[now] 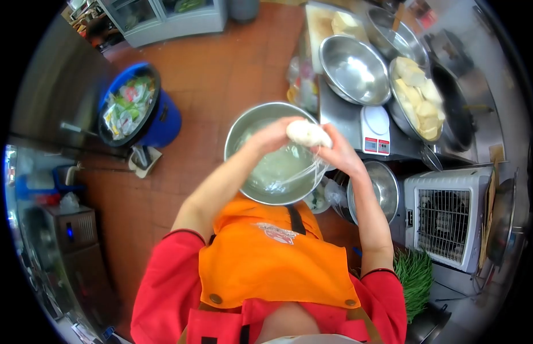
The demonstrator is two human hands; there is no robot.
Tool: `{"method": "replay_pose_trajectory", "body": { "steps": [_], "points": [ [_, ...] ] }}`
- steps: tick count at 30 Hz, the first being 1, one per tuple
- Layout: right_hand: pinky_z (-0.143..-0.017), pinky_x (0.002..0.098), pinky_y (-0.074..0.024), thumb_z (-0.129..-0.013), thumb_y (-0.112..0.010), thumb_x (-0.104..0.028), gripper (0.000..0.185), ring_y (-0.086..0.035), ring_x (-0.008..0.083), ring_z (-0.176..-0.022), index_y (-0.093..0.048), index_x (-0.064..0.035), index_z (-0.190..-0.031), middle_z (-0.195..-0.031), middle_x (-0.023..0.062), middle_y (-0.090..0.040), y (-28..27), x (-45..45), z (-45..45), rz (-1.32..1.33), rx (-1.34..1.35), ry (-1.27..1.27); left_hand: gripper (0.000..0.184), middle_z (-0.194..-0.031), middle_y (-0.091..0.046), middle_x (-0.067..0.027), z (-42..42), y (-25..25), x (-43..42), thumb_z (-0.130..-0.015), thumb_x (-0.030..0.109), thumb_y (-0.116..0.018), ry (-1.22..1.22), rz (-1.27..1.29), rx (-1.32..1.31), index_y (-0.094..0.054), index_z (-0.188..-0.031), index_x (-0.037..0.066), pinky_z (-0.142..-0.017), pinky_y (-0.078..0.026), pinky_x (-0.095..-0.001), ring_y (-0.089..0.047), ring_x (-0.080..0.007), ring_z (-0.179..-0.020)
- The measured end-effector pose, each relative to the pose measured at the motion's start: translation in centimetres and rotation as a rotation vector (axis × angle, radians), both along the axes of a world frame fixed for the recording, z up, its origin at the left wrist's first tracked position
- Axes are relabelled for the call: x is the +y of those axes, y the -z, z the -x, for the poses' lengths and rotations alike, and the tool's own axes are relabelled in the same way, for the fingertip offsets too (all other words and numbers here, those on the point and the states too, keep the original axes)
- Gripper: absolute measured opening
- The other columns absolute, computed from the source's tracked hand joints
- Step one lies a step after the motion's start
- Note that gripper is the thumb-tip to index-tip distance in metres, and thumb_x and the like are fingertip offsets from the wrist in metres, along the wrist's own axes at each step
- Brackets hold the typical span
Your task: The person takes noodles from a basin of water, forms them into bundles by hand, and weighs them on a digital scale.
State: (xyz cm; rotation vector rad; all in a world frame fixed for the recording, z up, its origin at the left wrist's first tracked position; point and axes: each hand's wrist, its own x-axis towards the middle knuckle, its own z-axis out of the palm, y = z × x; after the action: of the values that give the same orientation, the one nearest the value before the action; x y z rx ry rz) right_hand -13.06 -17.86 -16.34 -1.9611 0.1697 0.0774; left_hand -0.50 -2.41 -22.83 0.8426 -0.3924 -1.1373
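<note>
Over a large steel bowl (pixel 236 129) of cloudy water, a white, bumpy, dough-like lump (pixel 309 134) is held up between both hands. My left hand (pixel 275 136) grips its left end. On the other side, my right hand (pixel 341 150) has its fingers closed around the right end. Thin whitish strands (pixel 303 174) trail from beneath my right hand toward the bowl; whether they are water or something stringy I cannot tell. The bowl sits against the front of the orange apron (pixel 272 258).
To the right, a steel counter holds an empty bowl (pixel 355 69), a white kitchen scale (pixel 375 129) and a bowl of pale chunks (pixel 418 100). Below are another steel bowl (pixel 386 192), a grey fan unit (pixel 444 212) and green stalks (pixel 412 281). A blue bin (pixel 166 120) stands left.
</note>
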Motion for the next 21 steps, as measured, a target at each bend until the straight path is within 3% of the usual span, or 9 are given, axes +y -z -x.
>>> {"method": "replay_pose_trajectory", "body": {
  "steps": [2,7,11,13,14,15,17,20,21],
  "points": [
    [-0.077,0.0281,-0.0478,-0.079,-0.067,-0.012,0.041,-0.059,0.0143,-0.090,-0.049,0.0002,-0.114,-0.097,0.0080,-0.061,0.0,-0.3,-0.4,-0.131,-0.030,0.048,0.029,-0.116,-0.060,-0.0071,1.5,-0.5,-0.7,-0.093,0.024,-0.057,-0.015,0.040,0.177,-0.056,-0.117,0.007,-0.088,-0.050,-0.0372,-0.059,-0.0173,-0.100],
    [-0.077,0.0286,-0.0497,-0.081,-0.063,-0.010,0.044,-0.060,0.0148,-0.090,-0.045,0.0041,-0.118,-0.101,0.0105,-0.060,-0.4,-0.8,-0.5,-0.559,0.038,0.172,0.035,-0.094,-0.059,-0.0054,2.7,0.5,-0.8,-0.099,0.031,-0.044,-0.027,-0.068,0.229,-0.047,-0.124,0.005,-0.050,-0.046,-0.0237,-0.058,-0.0118,-0.076],
    [-0.076,0.0290,-0.0500,-0.081,-0.060,-0.009,0.043,-0.061,0.0164,-0.088,-0.046,0.0041,-0.119,-0.097,0.0110,-0.062,0.9,-1.1,-0.9,-0.577,-0.022,0.269,0.039,-0.091,-0.060,-0.0046,2.1,1.2,0.4,-0.099,0.038,-0.045,0.031,-0.156,0.111,-0.054,-0.122,0.008,-0.058,-0.041,-0.0243,-0.053,-0.0099,-0.078],
    [-0.077,0.0307,-0.0498,-0.081,-0.059,-0.009,0.041,-0.063,0.0199,-0.087,-0.047,0.0041,-0.118,-0.096,0.0141,-0.063,1.8,-1.2,-1.6,-0.191,-0.012,0.285,0.038,-0.090,-0.062,-0.0057,2.7,0.8,0.9,-0.099,0.039,-0.042,0.015,-0.296,-0.016,-0.057,-0.117,0.008,-0.061,-0.044,-0.0269,-0.055,-0.0119,-0.078],
    [-0.077,0.0316,-0.0496,-0.081,-0.058,-0.009,0.041,-0.063,0.0216,-0.087,-0.047,0.0041,-0.117,-0.095,0.0157,-0.063,2.4,-1.2,-2.0,0.001,-0.007,0.290,0.037,-0.091,-0.063,-0.0069,3.2,0.6,0.9,-0.099,0.037,-0.043,0.007,-0.350,-0.287,-0.058,-0.115,0.008,-0.064,-0.045,-0.0288,-0.056,-0.0144,-0.079],
    [-0.079,0.0372,-0.0495,-0.079,-0.057,-0.009,0.040,-0.064,0.0312,-0.087,-0.049,0.0021,-0.117,-0.098,0.0199,-0.063,3.1,-1.2,-2.2,0.274,-0.102,0.246,0.036,-0.093,-0.063,-0.0081,3.8,0.0,0.8,-0.098,0.036,-0.044,0.000,-0.401,-0.559,-0.059,-0.114,0.008,-0.067,-0.046,-0.0306,-0.058,-0.0169,-0.079],
    [-0.078,0.0412,-0.0491,-0.079,-0.058,-0.009,0.040,-0.062,0.0367,-0.088,-0.049,-0.0008,-0.117,-0.100,0.0199,-0.063,4.3,-0.9,-2.1,0.466,-0.128,0.140,0.032,-0.099,-0.065,-0.0127,3.7,-1.4,0.9,-0.094,0.032,-0.051,0.043,-0.532,-0.943,-0.062,-0.107,0.005,-0.078,-0.047,-0.0363,-0.062,-0.0272,-0.082],
    [-0.078,0.0460,-0.0483,-0.077,-0.060,-0.009,0.037,-0.059,0.0409,-0.091,-0.052,-0.0058,-0.113,-0.102,0.0175,-0.062,4.6,0.4,-1.3,0.710,-0.128,-0.050,0.027,-0.093,-0.066,-0.0142,1.7,-2.9,1.1,-0.092,0.030,-0.055,0.081,-0.484,-1.059,-0.064,-0.102,0.006,-0.077,-0.047,-0.0365,-0.062,-0.0303,-0.084],
    [-0.078,0.0464,-0.0482,-0.077,-0.061,-0.009,0.036,-0.059,0.0407,-0.092,-0.053,-0.0059,-0.112,-0.101,0.0173,-0.062,4.9,0.5,-0.9,0.775,-0.119,-0.122,0.024,-0.081,-0.066,-0.0108,0.9,-3.5,1.2,-0.091,0.027,-0.056,0.016,-0.454,-1.168,-0.065,-0.094,0.006,-0.072,-0.047,-0.0336,-0.063,-0.0219,-0.081]
  ]
}}
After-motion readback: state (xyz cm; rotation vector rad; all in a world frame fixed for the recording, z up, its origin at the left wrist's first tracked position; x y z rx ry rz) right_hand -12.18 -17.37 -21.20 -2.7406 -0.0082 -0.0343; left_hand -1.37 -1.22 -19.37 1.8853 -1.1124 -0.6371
